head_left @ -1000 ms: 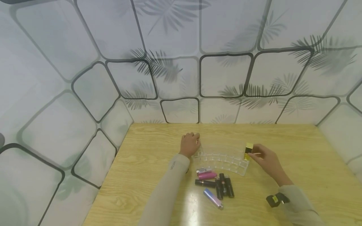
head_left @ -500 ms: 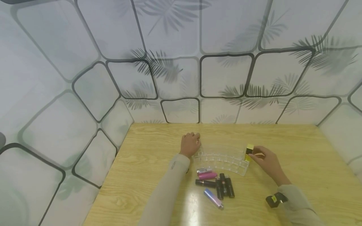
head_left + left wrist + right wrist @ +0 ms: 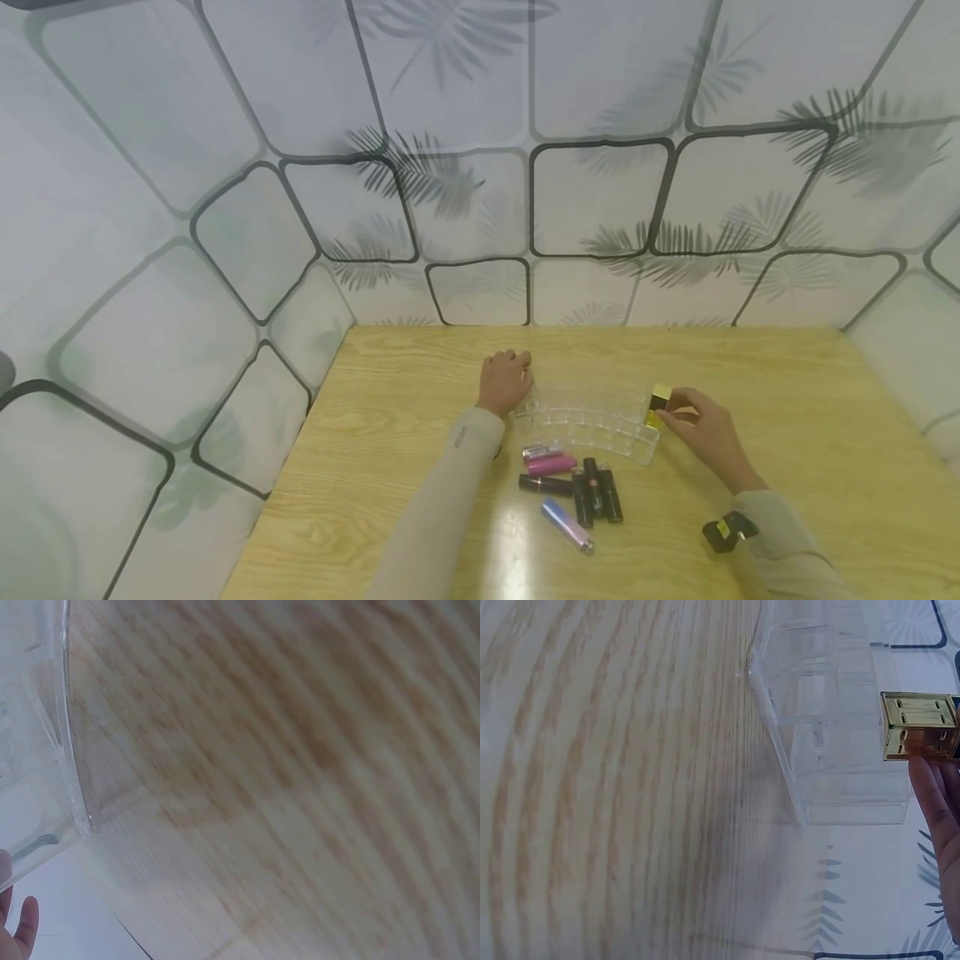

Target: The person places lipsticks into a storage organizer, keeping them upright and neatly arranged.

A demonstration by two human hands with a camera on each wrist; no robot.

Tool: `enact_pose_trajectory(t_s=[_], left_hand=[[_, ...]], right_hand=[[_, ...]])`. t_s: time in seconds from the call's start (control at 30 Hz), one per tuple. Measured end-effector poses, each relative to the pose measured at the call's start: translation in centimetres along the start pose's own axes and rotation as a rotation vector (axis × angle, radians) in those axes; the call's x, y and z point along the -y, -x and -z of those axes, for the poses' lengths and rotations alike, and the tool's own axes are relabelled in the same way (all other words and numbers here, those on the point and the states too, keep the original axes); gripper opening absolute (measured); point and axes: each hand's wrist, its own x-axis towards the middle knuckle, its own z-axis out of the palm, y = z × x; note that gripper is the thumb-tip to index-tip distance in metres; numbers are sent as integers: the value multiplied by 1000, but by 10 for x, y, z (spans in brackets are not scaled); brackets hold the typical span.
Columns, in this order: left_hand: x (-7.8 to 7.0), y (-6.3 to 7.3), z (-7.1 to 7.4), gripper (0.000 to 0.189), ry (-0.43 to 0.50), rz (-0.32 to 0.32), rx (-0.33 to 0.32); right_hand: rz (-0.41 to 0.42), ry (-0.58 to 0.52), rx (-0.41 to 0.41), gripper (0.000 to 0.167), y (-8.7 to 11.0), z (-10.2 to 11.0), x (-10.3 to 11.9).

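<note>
A clear plastic lipstick organizer (image 3: 588, 432) with rows of small compartments stands on the table, curving from left to right. My left hand (image 3: 506, 383) holds its left end; in the left wrist view the fingers (image 3: 27, 924) show at the clear edge. Between thumb and fingers my right hand (image 3: 708, 433) pinches a square gold and black lipstick (image 3: 659, 402), upright at the organizer's right end. Seen from the right wrist, the lipstick's gold end (image 3: 919, 729) is close over the end compartments, fingertips along its side.
In front of the organizer lie a silvery tube (image 3: 542, 452), a pink tube (image 3: 551, 465), several black lipsticks (image 3: 610, 493) and a blue-to-pink tube (image 3: 567, 526). A patterned wall (image 3: 480, 292) borders the table's (image 3: 360, 467) back edge.
My right hand and the lipstick have come down very slightly toward the organizer's right end. The left hand keeps its place, and the loose tubes lie as before.
</note>
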Motion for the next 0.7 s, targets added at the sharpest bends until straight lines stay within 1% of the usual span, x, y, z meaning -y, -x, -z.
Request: enact_pose_trajectory(t_s=[0.3,0.53,0.7], left_hand=[[0,1,-1,8,0,0,-16],[-1,2,0,9,-1,5,0],[-1,2,1,8,5,-1,-4]], right_hand=[[100,12,-53,25,1,-5,2],[105,49,-73,28,3,-7,2],[158,98,-84,31,4,-8,1]])
